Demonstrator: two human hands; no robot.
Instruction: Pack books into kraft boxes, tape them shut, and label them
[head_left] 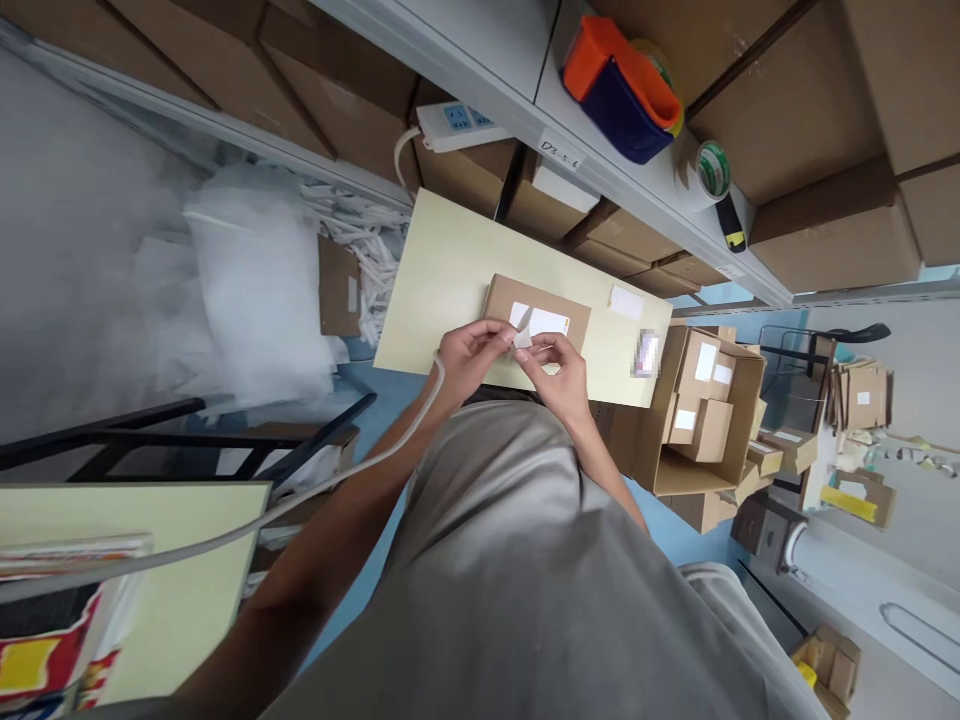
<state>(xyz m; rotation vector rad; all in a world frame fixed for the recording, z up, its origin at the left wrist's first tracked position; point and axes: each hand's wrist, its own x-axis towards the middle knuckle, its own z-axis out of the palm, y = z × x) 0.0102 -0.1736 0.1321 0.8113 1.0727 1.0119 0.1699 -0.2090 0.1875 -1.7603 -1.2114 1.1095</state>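
Where the near edge of a flat brown cardboard box [499, 293] lies on a pale yellow rectangular tabletop [442, 270], the left hand [471, 362] and right hand [556, 372] meet, each closed in a thumb-and-finger pinch on a small curled white paper slip [523, 330]. Taking the hands as the dial's centre and twelve as straight away from the body, the box sits towards one o'clock, bearing a white rectangular label [551, 322]; whether the slip touches that label, I cannot tell. A blank-looking white card [625, 302] lies between two and three.

The slip looks thin, so I judge that uneven pulling by the two pinches could tear or crease it; if its underside is sticky, which does not show, it could cling to a fingertip or catch crookedly. A pale flexible cable [360, 468] runs from eight o'clock up to the left wrist; should it snag, the left pinch could be jerked sideways.
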